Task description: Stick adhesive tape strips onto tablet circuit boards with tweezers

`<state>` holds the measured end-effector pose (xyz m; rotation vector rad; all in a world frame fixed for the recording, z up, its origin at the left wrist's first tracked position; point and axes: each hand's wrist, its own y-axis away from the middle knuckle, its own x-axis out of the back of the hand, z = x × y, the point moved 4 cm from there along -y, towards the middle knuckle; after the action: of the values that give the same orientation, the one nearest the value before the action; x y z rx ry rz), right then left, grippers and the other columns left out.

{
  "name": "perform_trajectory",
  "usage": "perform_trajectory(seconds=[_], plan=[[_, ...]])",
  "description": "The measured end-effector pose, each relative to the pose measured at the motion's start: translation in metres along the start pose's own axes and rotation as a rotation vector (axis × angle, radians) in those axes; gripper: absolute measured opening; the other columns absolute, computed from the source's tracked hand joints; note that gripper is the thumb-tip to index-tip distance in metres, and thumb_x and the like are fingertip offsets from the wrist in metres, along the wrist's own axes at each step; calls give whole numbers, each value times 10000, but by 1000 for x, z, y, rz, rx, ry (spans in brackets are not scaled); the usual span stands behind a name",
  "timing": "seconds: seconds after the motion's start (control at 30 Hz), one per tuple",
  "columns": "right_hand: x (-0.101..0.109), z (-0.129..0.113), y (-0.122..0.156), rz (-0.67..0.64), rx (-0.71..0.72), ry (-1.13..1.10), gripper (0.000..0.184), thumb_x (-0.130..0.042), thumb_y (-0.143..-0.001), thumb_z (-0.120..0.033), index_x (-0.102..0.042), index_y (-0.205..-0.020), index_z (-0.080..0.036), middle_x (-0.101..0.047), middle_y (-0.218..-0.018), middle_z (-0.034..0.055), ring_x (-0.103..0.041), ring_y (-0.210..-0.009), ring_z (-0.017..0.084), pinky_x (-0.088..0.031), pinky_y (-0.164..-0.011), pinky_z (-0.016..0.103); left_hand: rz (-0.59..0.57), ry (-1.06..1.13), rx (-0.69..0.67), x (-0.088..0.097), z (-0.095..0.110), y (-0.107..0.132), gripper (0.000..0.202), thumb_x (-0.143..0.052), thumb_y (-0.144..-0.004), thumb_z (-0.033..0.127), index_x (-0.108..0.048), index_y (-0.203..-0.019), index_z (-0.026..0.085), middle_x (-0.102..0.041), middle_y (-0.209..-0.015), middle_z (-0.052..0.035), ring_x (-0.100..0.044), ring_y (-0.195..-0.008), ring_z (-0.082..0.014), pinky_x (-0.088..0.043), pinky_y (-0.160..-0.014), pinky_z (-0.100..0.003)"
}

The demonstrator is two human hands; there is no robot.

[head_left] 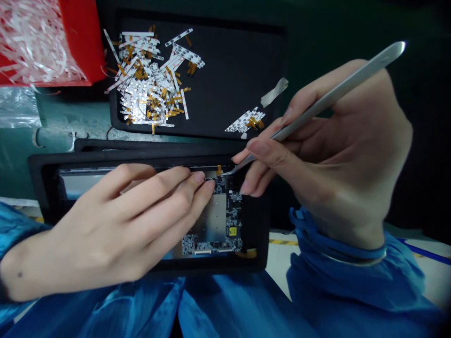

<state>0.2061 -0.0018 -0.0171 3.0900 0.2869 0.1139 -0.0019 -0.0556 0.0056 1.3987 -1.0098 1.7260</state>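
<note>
While the right hand (338, 150) pinches tweezers (338, 98), tips at an orange tab (219, 169) still on the circuit board (229, 220), the left hand's fingertips (207, 185) press alongside; a heap of foil strips (148, 80) sits on the black tray (239, 61).

One left hand (116, 220); one right hand (338, 155); one pair of tweezers (327, 101); one circuit board (214, 220); two black trays (239, 61).

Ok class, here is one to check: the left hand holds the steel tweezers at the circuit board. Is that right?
No, the hand is wrong. The head view shows the right hand holding the steel tweezers at the circuit board; the left hand does not hold them.
</note>
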Motion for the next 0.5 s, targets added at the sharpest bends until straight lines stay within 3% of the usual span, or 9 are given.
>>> perform_trajectory(seconds=[0.27, 0.37, 0.5], plan=[[-1, 1, -4, -42, 19, -14, 385, -777, -886, -109, -422, -933, -251, -670, -680, -111, -740, -520, 147, -581, -369, 207, -22, 0, 6, -4, -1, 0, 414, -550, -1015, 114, -566, -1427, 76, -680, -1367, -84, -562, -1326, -275, -476, -1006, -427], [-2, 0, -5, -62, 30, -36, 389, -800, -892, -168, -421, -936, -245, -669, -680, -104, -713, -479, 132, -567, -349, 204, -25, -14, -3, -6, -1, 0, 405, -548, -1009, 109, -586, -1412, 97, -682, -1359, -75, -574, -1313, -273, -485, -979, -420], [-1, 0, -5, -29, 42, -11, 397, -823, -885, -224, -430, -928, -249, -644, -697, -95, -761, -576, 159, -597, -387, 212, -12, -40, -21, -4, 1, 0, 443, -507, -1015, 95, -539, -1457, 88, -672, -1352, -93, -555, -1322, -276, -468, -918, -421]])
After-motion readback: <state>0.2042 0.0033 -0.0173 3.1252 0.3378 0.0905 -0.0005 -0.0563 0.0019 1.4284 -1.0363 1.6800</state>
